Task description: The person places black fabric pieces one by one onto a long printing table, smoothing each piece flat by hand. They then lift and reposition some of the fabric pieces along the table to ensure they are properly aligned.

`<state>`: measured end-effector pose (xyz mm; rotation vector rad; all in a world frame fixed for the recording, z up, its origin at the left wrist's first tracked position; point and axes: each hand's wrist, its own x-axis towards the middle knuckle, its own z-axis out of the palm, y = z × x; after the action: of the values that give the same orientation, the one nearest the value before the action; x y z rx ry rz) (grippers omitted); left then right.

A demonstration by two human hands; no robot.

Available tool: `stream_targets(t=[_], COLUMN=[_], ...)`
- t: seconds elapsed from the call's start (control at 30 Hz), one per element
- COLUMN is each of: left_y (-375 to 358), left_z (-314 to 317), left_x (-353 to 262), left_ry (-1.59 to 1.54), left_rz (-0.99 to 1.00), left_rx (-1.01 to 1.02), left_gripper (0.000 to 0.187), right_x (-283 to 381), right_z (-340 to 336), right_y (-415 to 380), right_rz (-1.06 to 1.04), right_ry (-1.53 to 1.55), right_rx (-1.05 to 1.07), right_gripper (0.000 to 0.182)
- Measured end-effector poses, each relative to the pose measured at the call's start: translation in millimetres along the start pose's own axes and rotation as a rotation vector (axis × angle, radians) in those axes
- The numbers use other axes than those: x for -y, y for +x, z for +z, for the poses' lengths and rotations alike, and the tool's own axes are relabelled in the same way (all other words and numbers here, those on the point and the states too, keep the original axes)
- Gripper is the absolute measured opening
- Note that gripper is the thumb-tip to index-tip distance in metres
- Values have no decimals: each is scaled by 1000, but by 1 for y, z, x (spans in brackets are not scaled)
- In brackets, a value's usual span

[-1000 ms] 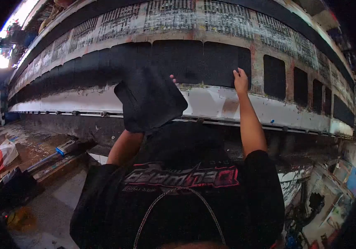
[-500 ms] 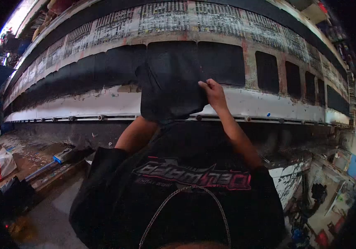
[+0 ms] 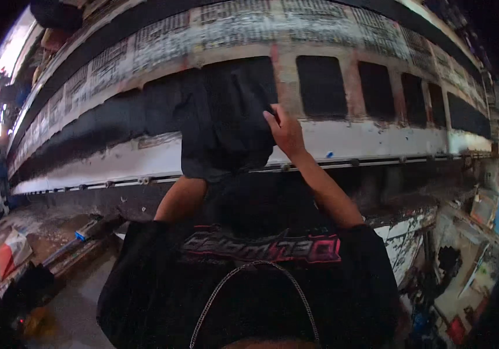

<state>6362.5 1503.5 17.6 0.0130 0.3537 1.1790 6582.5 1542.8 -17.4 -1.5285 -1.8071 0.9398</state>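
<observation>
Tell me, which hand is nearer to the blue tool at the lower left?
Left. The left hand is hidden behind the black cloth, on the side toward the blue tool. The right hand grips the cloth's right edge, farther from the tool.

A black fabric piece (image 3: 226,119) hangs limp and creased, lifted off the long printing desk (image 3: 342,136), its right edge pinched, lower edge curling.

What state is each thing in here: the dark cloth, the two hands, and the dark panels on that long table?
Black cloth piece: lifted off the table, hanging limp.
Right hand: closed on the cloth's right edge.
Left hand: hidden behind the cloth, so its grip cannot be told.
Dark panels: lying flat in a row.
Long table: paint-stained and worn.
</observation>
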Motion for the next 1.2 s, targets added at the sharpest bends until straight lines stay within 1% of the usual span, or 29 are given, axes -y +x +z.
stream_targets(t=[0.03,0.07,0.13,0.17,0.23,0.27,0.33,0.4,0.47,0.57,0.63,0.77,0.8,0.87,0.93,1.0,1.17,1.2], left_y=[6,12,20,22,23,23,21,15,12,9,8,6,4,6,0,-7,-17,-19], left_z=[3,5,10,10,10,10,9,7,8,5,5,-1,-8,-22,-26,-23,-14,-11], left_x=[10,18,29,34,39,40,41,43,42,41,38,32,31,31,31,33,30,29], left_ry=[2,4,2,-4,-17,-29,-46,-65,-82,-127,-158,-229,-230,-277,-221,-180,-128,-114], left_rz=[3,9,28,34,48,49,54,67,73,70,74,58,60,-27,15,36,70,78], left_rx=[-13,-24,-42,-51,-76,-89,-105,-126,-138,-160,-169,-202,-204,10,-46,-87,-114,-116], left_gripper=[63,62,61,61,60,60,59,58,57,56,56,54,54,65,65,65,65,65], right_x=[-13,-27,-53,-69,-97,-116,-159,-199,-204,-209,-209,-201,-197,-197,-199,-204,-198,-199], right_z=[-4,-14,-36,-44,-62,-68,-70,-66,-65,-61,-59,-53,-53,-54,-54,-51,-52,-50], right_y=[4,10,26,35,52,59,76,88,94,94,96,99,98,99,100,101,100,99], right_rz=[-54,-53,215,161,181,188,234,265,292,255,306,304,332,355,340,340,368,260], right_ry=[88,90,261,272,231,235,136,123,108,40,108,35,32,26,37,28,-7,-117], right_rx=[-85,-85,-53,-140,-258,-252,-298,-256,-219,-239,-209,-224,-227,-234,-178,-190,-195,-282], right_gripper=[37,37,36,35,32,32,37,39,41,41,40,39,39,39,41,41,43,44])
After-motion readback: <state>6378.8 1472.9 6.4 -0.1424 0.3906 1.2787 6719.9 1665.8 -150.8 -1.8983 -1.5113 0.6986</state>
